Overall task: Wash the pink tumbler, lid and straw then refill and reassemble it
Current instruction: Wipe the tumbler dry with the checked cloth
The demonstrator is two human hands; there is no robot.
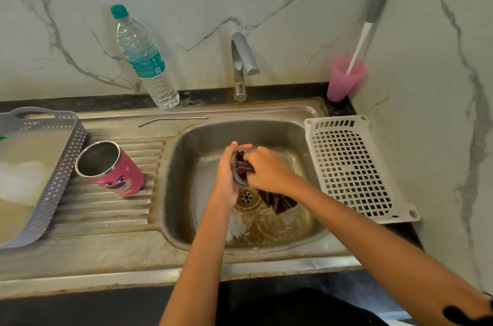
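Observation:
The pink tumbler (112,168) with a bear face stands open on the ribbed drainboard, left of the basin. A bent metal straw (173,120) lies on the sink ledge behind it. Over the drain, my left hand (226,173) grips the clear lid (236,179) on edge. My right hand (269,169) presses a dark maroon cloth (244,167) into the lid; the cloth's tail (280,203) hangs below my wrist. A full water bottle (144,59) with a teal cap stands at the wall.
The tap (242,64) is off above the steel sink (181,165). A grey basket (61,165) sits at the left, a white perforated tray (352,165) at the right. A pink cup (344,80) holding a brush stands in the back right corner.

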